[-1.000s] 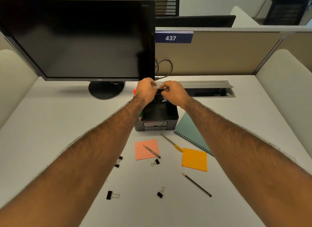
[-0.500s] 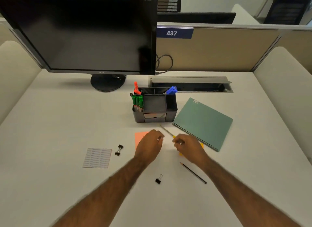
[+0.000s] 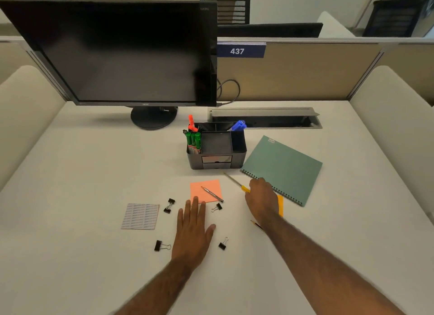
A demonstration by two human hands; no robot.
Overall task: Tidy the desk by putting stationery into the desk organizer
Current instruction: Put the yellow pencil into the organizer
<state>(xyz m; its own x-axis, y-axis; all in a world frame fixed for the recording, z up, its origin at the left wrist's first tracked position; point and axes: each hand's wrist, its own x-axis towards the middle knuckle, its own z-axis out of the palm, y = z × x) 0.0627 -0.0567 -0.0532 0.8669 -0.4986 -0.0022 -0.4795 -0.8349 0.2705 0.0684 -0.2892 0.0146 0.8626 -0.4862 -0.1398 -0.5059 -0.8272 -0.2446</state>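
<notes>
The black desk organizer point(image 3: 238, 150) stands mid-desk and holds green markers point(image 3: 193, 141), an orange highlighter point(image 3: 192, 124) and a blue pen point(image 3: 238, 125). In front of it a silver pen point(image 3: 212, 194) lies on a pink sticky note point(image 3: 205, 188). My left hand point(image 3: 195, 230) lies flat on the desk, its straight fingertips touching the note's near edge. My right hand point(image 3: 261, 199) covers the end of a yellow-handled tool point(image 3: 244, 188) and most of an orange sticky note point(image 3: 280, 205). Its fingers bend down out of sight. Binder clips point(image 3: 169, 205) point(image 3: 217, 207) point(image 3: 162, 246) point(image 3: 223, 243) lie around my left hand.
A teal spiral notebook point(image 3: 281, 169) lies right of the organizer. A pencil point(image 3: 257, 225) shows partly under my right forearm. A printed label sheet point(image 3: 140, 216) sits at the left. The monitor point(image 3: 129, 54) and an open cable tray point(image 3: 265, 117) stand behind.
Both hands left the organizer and drew back toward me. The left hand opened flat below the pink note. The right hand shifted right onto the yellow handle.
</notes>
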